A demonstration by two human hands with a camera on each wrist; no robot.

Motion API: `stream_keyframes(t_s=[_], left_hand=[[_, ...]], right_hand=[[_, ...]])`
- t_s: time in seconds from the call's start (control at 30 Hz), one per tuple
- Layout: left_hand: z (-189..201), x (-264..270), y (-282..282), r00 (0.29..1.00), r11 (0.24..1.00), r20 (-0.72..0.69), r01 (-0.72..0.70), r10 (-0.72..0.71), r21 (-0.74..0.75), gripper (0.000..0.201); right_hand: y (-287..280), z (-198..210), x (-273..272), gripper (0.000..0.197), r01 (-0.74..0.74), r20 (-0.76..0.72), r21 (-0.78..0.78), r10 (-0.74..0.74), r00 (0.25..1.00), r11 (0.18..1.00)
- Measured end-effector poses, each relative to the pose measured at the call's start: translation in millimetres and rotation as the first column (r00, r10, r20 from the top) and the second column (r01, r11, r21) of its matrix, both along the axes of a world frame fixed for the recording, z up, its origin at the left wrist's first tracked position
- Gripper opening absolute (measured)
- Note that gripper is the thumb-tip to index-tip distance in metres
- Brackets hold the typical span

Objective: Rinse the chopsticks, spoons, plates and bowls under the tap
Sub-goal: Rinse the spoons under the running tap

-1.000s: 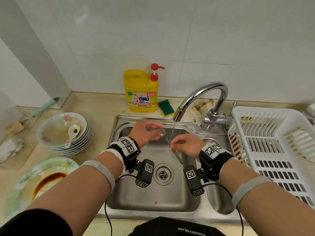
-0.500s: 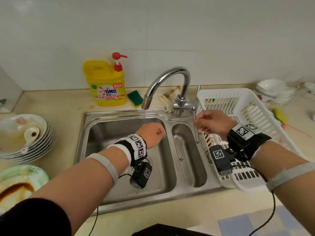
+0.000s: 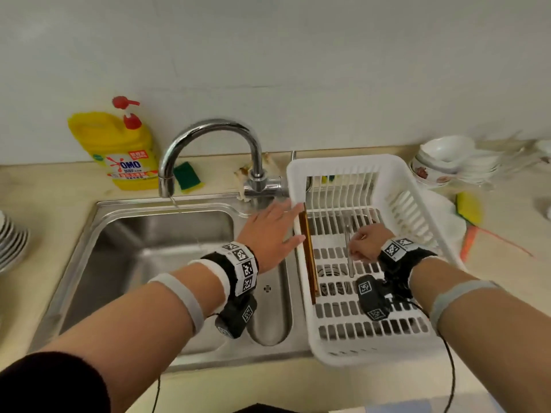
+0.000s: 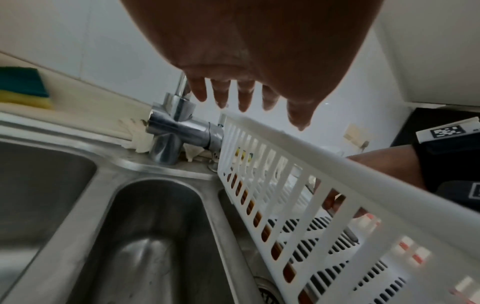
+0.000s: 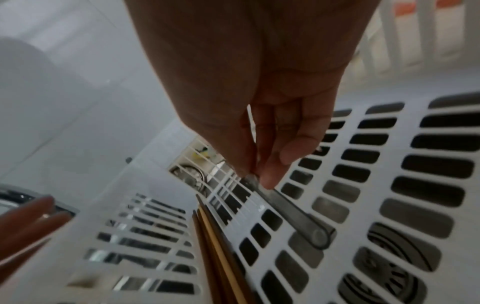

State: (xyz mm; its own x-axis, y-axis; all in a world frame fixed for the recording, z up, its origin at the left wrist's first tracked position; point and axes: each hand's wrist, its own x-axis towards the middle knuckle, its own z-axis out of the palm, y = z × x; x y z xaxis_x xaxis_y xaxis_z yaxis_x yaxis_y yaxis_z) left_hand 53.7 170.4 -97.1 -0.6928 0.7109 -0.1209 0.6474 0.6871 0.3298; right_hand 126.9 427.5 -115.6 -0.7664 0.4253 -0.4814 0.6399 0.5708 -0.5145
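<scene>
Fingertips of the right hand [image 3: 366,245] pinch the upper end of a metal spoon [image 3: 349,254] inside the white dish rack [image 3: 343,162]; in the right wrist view the thumb and forefinger close on the handle [image 5: 288,207], whose rounded far end lies on the slotted rack floor. Just to the left of that hand, wooden chopsticks [image 3: 310,257] lie lengthwise on the rack floor, against the rack's left wall. Further left, outside that wall, the left hand [image 3: 272,235] hovers flat and released, its fingers [image 4: 244,96] straight and spread, gripping nothing, the fingertips at the rack's left rim above the small sink basin [image 3: 269,305]. Whether they touch the rim I cannot tell.

Beyond the left hand stands the chrome tap [image 3: 208,135], with a thin stream of water falling from its spout into the large basin [image 3: 143,263] on that hand's left. Behind the tap, a green and yellow sponge [image 3: 187,176] and a yellow detergent bottle [image 3: 119,150] with a red pump rest on the counter by the wall. Far to the left of the left hand, the edge of a stack of plates [image 3: 12,242] shows. Beyond and to the right of the right hand, outside the rack, white bowls [image 3: 447,162] are stacked on the counter.
</scene>
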Motion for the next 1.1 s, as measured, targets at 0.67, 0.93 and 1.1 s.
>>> stream_keyframes(t_s=[0.67, 0.93, 1.1], left_hand=[[-11, -4, 9, 0.991, 0.992, 0.077, -0.115, 0.110, 0.054, 0.080], [-19, -6, 8, 0.988, 0.986, 0.110, -0.119, 0.106, 0.115, 0.081], [-17, -6, 6, 0.992, 0.994, 0.096, -0.092, 0.085, 0.067, 0.079]], right_hand=[[-8, -62, -65, 0.023, -0.146, 0.065, 0.014, 0.145, 0.987, 0.989], [-1, -50, -55, 0.023, -0.065, 0.054, -0.097, 0.070, 0.996, 0.993], [-6, -8, -64, 0.021, -0.062, -0.122, -0.195, 0.038, 0.992, 0.979]])
